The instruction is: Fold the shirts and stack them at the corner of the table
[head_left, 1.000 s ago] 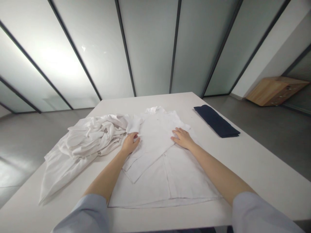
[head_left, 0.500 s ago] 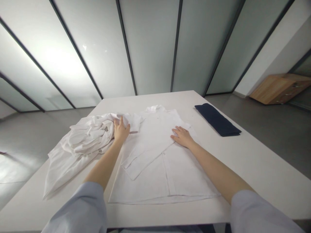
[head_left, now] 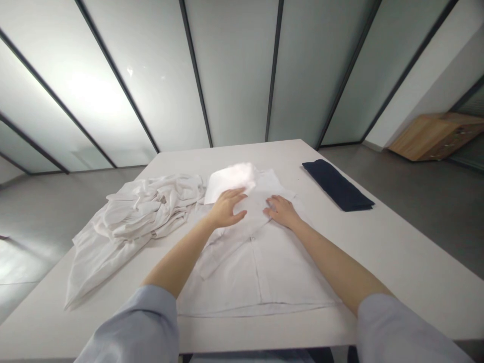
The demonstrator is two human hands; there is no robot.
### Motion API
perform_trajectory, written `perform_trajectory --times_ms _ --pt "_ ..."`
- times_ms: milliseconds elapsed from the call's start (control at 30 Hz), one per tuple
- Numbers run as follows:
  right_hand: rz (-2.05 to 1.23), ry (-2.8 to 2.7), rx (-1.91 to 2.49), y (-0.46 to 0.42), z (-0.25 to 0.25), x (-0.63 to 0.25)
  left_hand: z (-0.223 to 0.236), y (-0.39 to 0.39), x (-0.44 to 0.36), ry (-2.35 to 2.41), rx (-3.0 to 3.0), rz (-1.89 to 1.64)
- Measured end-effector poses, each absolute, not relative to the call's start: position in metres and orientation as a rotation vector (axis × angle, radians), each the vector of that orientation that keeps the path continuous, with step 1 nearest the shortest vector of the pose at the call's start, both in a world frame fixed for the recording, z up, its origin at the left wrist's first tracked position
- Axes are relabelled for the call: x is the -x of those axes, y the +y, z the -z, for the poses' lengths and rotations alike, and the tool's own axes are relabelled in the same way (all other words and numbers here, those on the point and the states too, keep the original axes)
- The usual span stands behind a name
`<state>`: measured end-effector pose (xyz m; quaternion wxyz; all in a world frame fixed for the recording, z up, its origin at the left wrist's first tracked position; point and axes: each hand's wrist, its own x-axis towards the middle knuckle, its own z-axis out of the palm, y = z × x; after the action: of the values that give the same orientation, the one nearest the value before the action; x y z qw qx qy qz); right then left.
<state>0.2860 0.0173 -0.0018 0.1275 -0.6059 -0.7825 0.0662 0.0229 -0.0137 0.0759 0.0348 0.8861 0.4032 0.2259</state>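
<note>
A white shirt (head_left: 276, 272) lies spread on the table, its hem toward me and its collar end at the far side. One sleeve slants across its front. My right hand (head_left: 283, 212) rests on the shirt's right part with the fingers spread. Over the upper middle is my left hand (head_left: 228, 207), thumb and fingers apart. Just beyond its fingertips, a flap of the shirt (head_left: 229, 182) is raised and turned inward, hiding the collar. Whether the left fingertips touch this flap I cannot tell for sure.
To the left lies a crumpled heap of white cloth (head_left: 132, 214), partly hanging toward the table's left edge. A folded dark navy cloth (head_left: 338, 185) lies at the right on the white table (head_left: 381, 262). Frosted glass panels (head_left: 234, 70) stand behind; a wooden cabinet (head_left: 427, 136) is far right.
My left hand has moved right from beside the crumpled heap to over the shirt's middle. The shirt's left shoulder part has swung up and inward. My right hand has stayed in place.
</note>
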Motion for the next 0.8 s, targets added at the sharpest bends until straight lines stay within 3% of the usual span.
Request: perform_trajectory --times_ms 100,433,800 --pt "-0.251 -2.243 1.677 0.017 -0.002 -0.288 -0.06 -0.023 -0.027 1.217 -2.725 -0.641" --pt "-0.522 -1.789 1.219 0.021 -0.001 -0.29 -0.003 0.004 0.045 1.877 -2.415 -0.56" --pt "-0.71 -1.215 1.227 0.02 -0.017 -0.309 0.002 0.004 0.045 2.092 -2.372 -0.581"
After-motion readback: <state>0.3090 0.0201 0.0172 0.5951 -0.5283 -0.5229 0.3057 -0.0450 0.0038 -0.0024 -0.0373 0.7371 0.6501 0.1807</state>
